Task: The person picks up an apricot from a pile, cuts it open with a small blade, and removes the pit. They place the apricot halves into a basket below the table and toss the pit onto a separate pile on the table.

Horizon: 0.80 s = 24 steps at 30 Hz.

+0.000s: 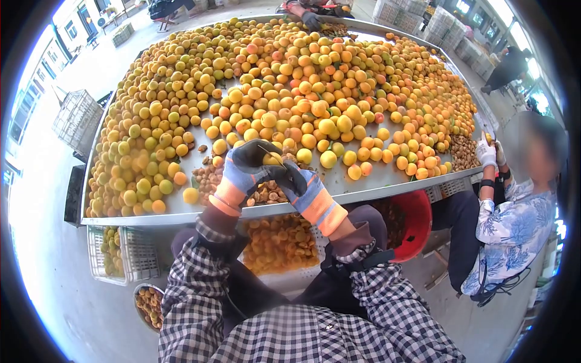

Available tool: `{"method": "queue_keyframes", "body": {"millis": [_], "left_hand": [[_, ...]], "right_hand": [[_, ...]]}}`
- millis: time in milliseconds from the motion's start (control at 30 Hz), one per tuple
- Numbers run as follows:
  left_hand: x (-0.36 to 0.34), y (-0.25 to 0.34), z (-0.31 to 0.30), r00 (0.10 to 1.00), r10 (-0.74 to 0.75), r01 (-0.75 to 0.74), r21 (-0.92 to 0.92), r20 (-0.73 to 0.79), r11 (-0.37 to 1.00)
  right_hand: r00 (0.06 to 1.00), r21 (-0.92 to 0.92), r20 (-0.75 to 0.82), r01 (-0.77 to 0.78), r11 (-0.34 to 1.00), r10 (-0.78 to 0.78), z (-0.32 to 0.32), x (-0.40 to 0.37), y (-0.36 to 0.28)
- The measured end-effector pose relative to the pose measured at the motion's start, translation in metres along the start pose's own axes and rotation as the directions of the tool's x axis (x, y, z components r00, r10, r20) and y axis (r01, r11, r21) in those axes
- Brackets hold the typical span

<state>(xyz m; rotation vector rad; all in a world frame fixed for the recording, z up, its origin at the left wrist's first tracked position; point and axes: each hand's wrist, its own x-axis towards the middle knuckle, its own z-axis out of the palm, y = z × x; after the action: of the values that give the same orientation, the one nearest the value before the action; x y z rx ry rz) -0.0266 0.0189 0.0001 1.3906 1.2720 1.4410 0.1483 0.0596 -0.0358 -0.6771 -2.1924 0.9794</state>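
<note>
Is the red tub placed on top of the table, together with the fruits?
No, the red tub is below the table's near edge, beside the person's right knee.

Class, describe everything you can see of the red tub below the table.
The tub is bright red, smooth and rounded, seemingly plastic, with an open top and brownish contents too dark to identify. It sits beneath the near edge of the table, beside the wearer's right knee, which hides part of it. Its base is not clearly visible, nor is whether anything outside touches it.
</note>
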Motion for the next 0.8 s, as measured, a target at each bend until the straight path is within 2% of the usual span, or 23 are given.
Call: {"method": "queue_keyframes", "body": {"millis": [33, 67, 133, 167, 200, 267, 400, 467, 500, 633, 700, 733, 800], "left_hand": [[-0.004, 0.002, 0.003, 0.999, -0.037, 0.033, -0.185, -0.019, 0.982], [-0.008, 0.001, 0.005, 0.999, -0.030, 0.025, -0.182, -0.022, 0.983], [-0.012, -0.006, 0.011, 0.985, -0.155, 0.115, -0.368, -0.080, 0.923], [-0.014, -0.005, 0.015, 0.987, -0.141, 0.094, -0.414, -0.083, 0.906], [-0.018, -0.003, 0.018, 0.975, -0.206, 0.136, -0.504, -0.087, 0.853], [-0.020, -0.001, 0.028, 0.964, -0.236, 0.100, -0.647, -0.127, 0.756], [-0.017, -0.007, 0.021, 0.971, -0.213, 0.108, -0.602, -0.106, 0.791], [-0.012, -0.002, 0.011, 0.994, -0.100, 0.091, -0.220, -0.031, 0.971], [-0.008, -0.006, 0.005, 0.999, -0.002, 0.008, -0.150, 0.038, 0.989], [-0.010, 0.000, 0.012, 0.999, 0.038, -0.039, -0.044, -0.037, 0.998], [-0.015, 0.001, 0.023, 0.980, -0.129, 0.046, -0.462, -0.150, 0.886], [-0.017, 0.003, 0.033, 0.964, -0.157, 0.025, -0.517, -0.214, 0.856], [-0.017, -0.004, 0.037, 0.944, -0.283, 0.089, -0.694, -0.170, 0.715]], "right_hand": [[0.998, -0.014, 0.027, -0.051, 0.999, 0.052, 0.000, -0.001, -0.002], [0.999, -0.016, 0.026, -0.043, 0.999, 0.043, 0.002, -0.001, -0.001], [0.999, -0.060, -0.053, -0.005, 0.998, 0.001, 0.006, -0.002, 0.001], [0.999, -0.073, -0.036, -0.030, 0.997, 0.027, 0.005, -0.001, -0.003], [0.999, -0.075, -0.044, -0.026, 0.997, 0.022, 0.007, -0.002, -0.002], [0.992, -0.130, -0.127, 0.006, 0.991, -0.022, 0.013, -0.003, -0.001], [0.997, -0.076, -0.047, -0.065, 0.995, 0.061, 0.002, 0.000, -0.007], [0.998, -0.012, -0.027, -0.064, 0.998, 0.064, -0.003, 0.003, -0.007], [0.998, 0.054, -0.006, -0.069, 0.996, 0.069, -0.005, 0.004, -0.007], [0.999, -0.017, -0.007, -0.043, 0.999, 0.043, 0.002, 0.002, 0.001], [0.998, -0.036, -0.024, -0.055, 0.998, 0.054, 0.005, 0.004, -0.003], [0.998, -0.034, -0.029, -0.055, 0.998, 0.054, 0.009, 0.005, -0.003], [0.988, -0.029, -0.129, -0.086, 0.996, 0.081, 0.017, 0.007, 0.003]]}}
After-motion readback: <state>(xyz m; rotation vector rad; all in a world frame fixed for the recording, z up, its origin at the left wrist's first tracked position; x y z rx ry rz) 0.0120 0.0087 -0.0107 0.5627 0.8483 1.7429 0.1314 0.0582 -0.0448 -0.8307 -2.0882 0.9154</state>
